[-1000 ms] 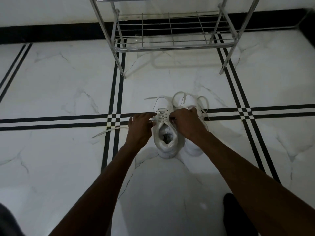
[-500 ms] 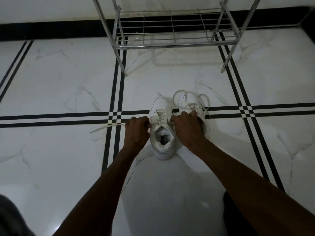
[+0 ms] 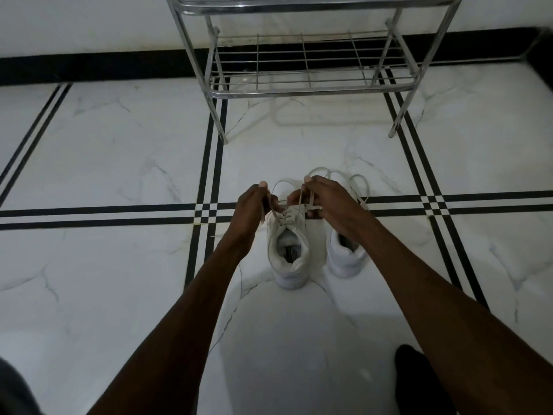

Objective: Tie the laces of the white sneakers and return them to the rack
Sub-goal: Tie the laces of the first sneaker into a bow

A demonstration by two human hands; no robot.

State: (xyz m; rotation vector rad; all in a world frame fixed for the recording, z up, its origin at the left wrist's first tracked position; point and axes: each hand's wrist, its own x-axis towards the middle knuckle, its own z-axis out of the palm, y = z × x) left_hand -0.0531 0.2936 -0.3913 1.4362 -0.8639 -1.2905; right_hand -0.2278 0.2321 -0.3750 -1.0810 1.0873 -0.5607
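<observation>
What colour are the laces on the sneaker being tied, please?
The laces are off-white, near the white sneaker itself; the head view shows them.

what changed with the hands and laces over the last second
Both hands rose from low on the left sneaker, drawing its lace up into a loop between them. The left hand pinches one strand and the right hand the other; the lace end that trailed on the floor to the left has mostly been pulled in. The right sneaker, its loose laces and the rack stayed put.
</observation>
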